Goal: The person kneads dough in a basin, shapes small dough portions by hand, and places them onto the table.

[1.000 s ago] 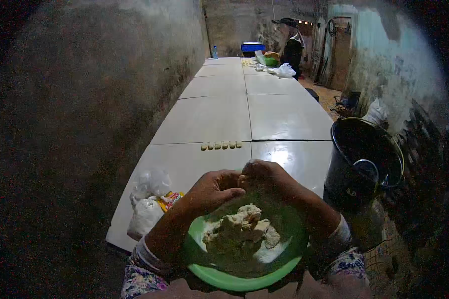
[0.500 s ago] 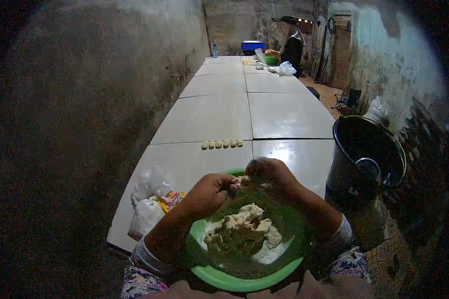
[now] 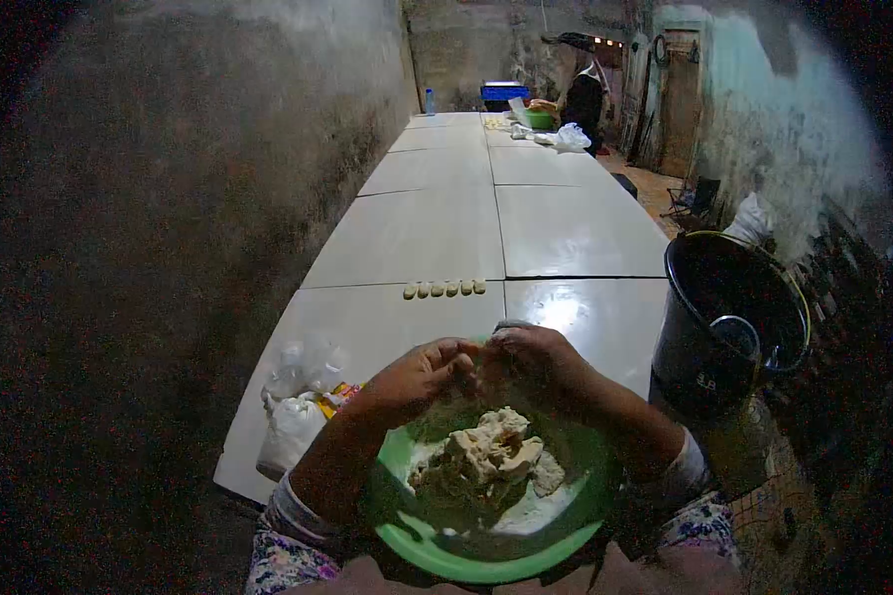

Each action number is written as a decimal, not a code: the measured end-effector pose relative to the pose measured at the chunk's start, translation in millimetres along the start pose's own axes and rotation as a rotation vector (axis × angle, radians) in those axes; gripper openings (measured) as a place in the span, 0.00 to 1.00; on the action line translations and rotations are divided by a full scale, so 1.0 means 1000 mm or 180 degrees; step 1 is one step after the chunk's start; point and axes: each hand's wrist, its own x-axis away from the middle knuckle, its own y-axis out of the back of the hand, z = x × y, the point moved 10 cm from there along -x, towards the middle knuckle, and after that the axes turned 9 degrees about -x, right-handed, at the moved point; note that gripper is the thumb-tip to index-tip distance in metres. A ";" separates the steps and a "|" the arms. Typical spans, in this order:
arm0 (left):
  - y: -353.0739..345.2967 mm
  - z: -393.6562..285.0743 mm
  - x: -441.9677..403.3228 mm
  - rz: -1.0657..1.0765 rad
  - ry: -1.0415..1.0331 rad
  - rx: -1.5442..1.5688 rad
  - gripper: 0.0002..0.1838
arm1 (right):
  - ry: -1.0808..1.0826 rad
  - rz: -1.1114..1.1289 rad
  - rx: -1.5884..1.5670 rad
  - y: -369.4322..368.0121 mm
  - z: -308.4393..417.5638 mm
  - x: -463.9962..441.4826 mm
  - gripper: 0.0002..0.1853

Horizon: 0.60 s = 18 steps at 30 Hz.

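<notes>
My left hand (image 3: 429, 369) and my right hand (image 3: 538, 355) meet above the far rim of a green basin (image 3: 466, 568), fingers curled inward. A pale bit, seemingly dough, shows at my right thumb and fingertips. Whatever lies inside my left fingers is hidden. Below them, a rough, torn lump of dough (image 3: 491, 446) rests in the basin, with white flour (image 3: 536, 511) around it. Beyond my hands, several small oval dough pieces (image 3: 445, 290) form a row on the white table (image 3: 397, 238).
Left of the basin are a plastic bag of white powder (image 3: 293, 431) and a yellow-red packet (image 3: 335, 400). A black bucket (image 3: 700, 347) stands at the right. At the table's far end, a person (image 3: 582, 99) stands beside another green basin (image 3: 539, 120), white bags (image 3: 571, 137) and a blue crate (image 3: 504, 92).
The pale dough between my fingers is now mostly hidden as my hands have drawn together and turned. A loose flap now shows on the lump's right side.
</notes>
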 end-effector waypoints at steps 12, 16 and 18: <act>-0.001 -0.035 0.017 -0.0725 -0.0651 -0.0999 0.10 | -0.0464 -0.0130 -0.0679 -0.002 0.019 0.005 0.09; -0.001 -0.044 0.018 -0.0778 -0.0941 -0.0681 0.10 | -0.0287 -0.0194 -0.0350 0.009 0.017 0.001 0.10; -0.001 -0.039 0.016 -0.0677 -0.0718 -0.0475 0.07 | -0.0476 -0.0156 -0.0048 0.010 0.009 0.004 0.11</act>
